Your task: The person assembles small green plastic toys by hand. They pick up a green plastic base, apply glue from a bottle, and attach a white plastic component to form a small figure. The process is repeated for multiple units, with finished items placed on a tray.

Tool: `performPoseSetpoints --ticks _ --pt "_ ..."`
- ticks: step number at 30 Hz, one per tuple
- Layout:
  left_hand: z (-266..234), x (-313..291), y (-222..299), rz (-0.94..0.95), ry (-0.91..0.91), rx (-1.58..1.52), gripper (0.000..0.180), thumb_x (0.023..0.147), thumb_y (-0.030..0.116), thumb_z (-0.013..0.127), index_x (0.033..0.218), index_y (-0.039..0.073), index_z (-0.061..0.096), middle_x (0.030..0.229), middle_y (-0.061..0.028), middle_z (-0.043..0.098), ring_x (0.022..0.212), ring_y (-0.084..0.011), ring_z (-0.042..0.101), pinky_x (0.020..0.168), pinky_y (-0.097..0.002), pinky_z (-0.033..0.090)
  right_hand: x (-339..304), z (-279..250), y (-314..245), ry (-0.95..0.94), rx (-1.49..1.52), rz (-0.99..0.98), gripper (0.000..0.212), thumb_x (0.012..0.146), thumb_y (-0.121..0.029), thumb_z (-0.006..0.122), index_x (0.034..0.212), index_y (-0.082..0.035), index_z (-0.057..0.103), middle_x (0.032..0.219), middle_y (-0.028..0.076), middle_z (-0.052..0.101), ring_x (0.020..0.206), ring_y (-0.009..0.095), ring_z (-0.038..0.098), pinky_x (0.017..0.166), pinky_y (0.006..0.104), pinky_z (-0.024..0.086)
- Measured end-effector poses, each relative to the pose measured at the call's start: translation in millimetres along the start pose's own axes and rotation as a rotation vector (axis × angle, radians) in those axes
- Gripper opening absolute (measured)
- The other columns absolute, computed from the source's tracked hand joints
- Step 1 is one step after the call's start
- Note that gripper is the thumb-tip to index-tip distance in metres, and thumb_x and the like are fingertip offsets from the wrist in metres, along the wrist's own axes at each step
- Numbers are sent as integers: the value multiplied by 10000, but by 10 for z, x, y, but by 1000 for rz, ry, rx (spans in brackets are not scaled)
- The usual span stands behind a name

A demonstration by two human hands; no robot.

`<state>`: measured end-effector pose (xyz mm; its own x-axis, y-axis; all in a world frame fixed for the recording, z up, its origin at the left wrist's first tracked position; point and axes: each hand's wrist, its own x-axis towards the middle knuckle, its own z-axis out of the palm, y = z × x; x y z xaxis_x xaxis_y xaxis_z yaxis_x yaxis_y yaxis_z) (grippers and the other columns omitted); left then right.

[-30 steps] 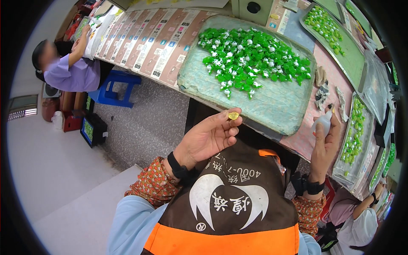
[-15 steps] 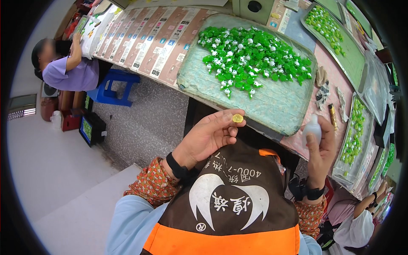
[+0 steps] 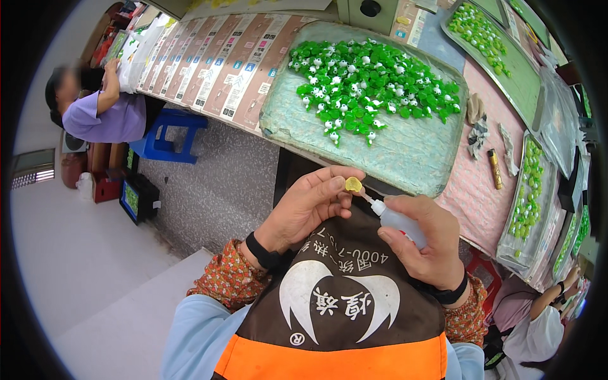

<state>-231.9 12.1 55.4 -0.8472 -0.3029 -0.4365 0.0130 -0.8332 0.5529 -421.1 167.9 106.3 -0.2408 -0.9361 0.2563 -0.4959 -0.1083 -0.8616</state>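
My left hand (image 3: 308, 206) pinches a small yellow piece (image 3: 353, 185) between thumb and fingertips, just below the front rim of a pale green tray (image 3: 405, 152). My right hand (image 3: 425, 240) grips a small white squeeze bottle (image 3: 398, 220); its thin nozzle touches the yellow piece. On the tray lies a heap of small green and white parts (image 3: 373, 82). Both hands hover over my lap, above a brown and orange apron (image 3: 342, 310).
A pink cloth covers the table (image 3: 481, 183), with further trays of green parts (image 3: 529, 190) at right and back. A gold tube (image 3: 494, 168) lies on the cloth. A person in a purple shirt (image 3: 104, 114) sits at far left by a blue stool (image 3: 168, 133). Another person (image 3: 538, 323) sits at lower right.
My right hand came down from the table edge with the white bottle and brought its nozzle onto the yellow piece. My left hand stayed in place, still holding the yellow piece.
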Motion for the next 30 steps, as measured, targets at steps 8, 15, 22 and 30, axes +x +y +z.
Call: performPoseSetpoints --ticks 8,15,22,30 --pt "10 -9 -11 -1 -14 19 393 1050 244 587 1351 -8 584 1130 -48 679 891 -66 632 808 -246 582 17 17 -30 1 -61 -19 372 794 -121 817 1125 -48 664 811 124 656 654 298 640 575 377 494" --pt "25 -13 -9 -16 -14 36 395 1052 255 585 1344 -10 587 1128 -53 679 891 -65 632 808 -246 581 20 20 -37 -11 -72 -20 362 799 -112 809 1121 -46 657 806 125 648 663 309 646 578 385 497" --pt "10 -4 -21 -30 4 24 385 1052 240 582 1326 -29 566 1102 -64 664 921 -89 636 797 -254 592 28 26 -47 -7 -86 -9 349 820 -109 796 1131 -35 654 826 131 652 679 314 654 587 388 502" --pt "45 -10 -18 -20 48 64 330 1038 208 608 1297 5 628 1092 -35 685 865 -64 640 787 -242 579 4 23 -35 -13 -101 -15 354 828 -113 790 1143 -34 650 823 131 645 689 315 656 592 390 502"
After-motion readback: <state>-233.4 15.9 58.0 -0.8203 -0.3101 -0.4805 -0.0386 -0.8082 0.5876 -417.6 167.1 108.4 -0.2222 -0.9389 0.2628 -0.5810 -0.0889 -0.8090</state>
